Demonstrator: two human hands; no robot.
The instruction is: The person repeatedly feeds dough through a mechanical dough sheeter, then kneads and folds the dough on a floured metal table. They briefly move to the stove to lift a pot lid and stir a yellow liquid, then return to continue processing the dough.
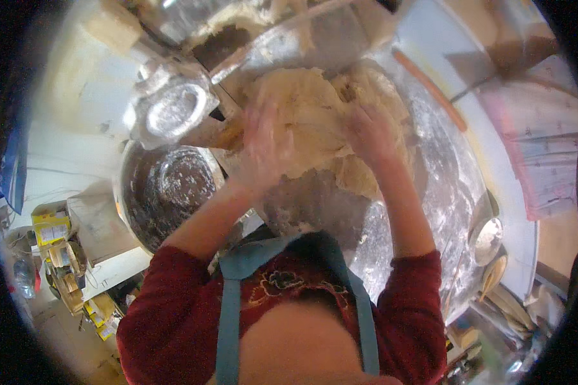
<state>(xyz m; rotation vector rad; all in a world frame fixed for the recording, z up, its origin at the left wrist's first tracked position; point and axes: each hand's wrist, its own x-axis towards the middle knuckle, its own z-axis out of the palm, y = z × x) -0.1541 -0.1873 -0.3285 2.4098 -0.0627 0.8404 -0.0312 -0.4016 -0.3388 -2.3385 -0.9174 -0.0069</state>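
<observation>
A broad, lumpy sheet of pale brown dough (298, 96) lies on the flour-dusted work surface (443, 173) in front of me. My left hand (265, 139) rests on the left part of the dough, blurred, palm down with its fingers spread. On the right part, my right hand (373, 132) has its fingers bent into the dough near a ragged fold. Its fingertips are hidden, so whether it grips the dough is unclear. Bare, darker surface (318, 202) shows between the dough and my apron (236, 264).
Left of my forearm stands a large round bowl (168, 192) with floury residue inside. Beyond it is a flour-covered pan (176, 113). A thin wooden rod (431, 89) lies along the right back edge. A small metal bowl (489, 240) and a wooden scoop (493, 276) sit at right.
</observation>
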